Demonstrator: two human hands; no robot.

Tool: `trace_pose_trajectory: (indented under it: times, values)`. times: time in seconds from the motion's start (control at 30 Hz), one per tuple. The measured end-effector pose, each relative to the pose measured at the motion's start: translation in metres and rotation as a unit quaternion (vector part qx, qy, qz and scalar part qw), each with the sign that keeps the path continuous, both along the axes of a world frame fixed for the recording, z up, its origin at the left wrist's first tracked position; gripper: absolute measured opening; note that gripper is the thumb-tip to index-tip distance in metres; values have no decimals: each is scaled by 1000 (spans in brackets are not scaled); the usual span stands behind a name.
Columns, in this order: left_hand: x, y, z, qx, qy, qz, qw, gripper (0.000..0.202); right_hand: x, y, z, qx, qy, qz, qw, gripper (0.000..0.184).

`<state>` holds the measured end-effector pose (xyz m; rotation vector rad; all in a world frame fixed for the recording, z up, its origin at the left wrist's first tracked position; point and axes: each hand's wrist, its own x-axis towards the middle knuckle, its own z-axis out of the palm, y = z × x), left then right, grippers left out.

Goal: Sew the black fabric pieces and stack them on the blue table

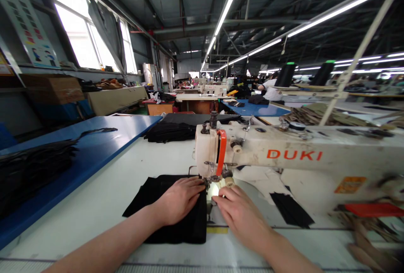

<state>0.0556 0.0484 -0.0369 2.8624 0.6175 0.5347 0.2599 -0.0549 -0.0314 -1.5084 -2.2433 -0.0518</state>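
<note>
A folded piece of black fabric lies on the pale sewing table, its right edge running along the needle area of a white sewing machine. My left hand rests flat on top of this fabric, fingers stretched toward the presser foot. Just right of the needle, by the machine's small lamp, is my right hand. Its thumb and fingers are drawn together over the metal plate; anything between them is too small to make out.
Black strips lie under the machine arm. A black fabric stack sits behind the machine head. To the left, a blue table bears dark cloth pieces. Thread cones stand at the back right; a person is farther off.
</note>
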Motion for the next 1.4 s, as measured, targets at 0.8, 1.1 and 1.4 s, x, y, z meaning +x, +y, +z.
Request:
trace_pose_trajectory:
  times: [0.8, 1.1, 1.4]
  values:
    - [-88, -35, 20, -98, -173, 262, 944, 39, -79, -45, 9, 51, -57, 84, 993, 61]
    - [-127, -31, 23, -136, 1, 259, 956, 20, -115, -37, 1, -9, -56, 2, 998, 11]
    - [-147, -35, 42, -182, -15, 264, 947, 18, -80, -26, -18, -156, 336, -46, 928, 30]
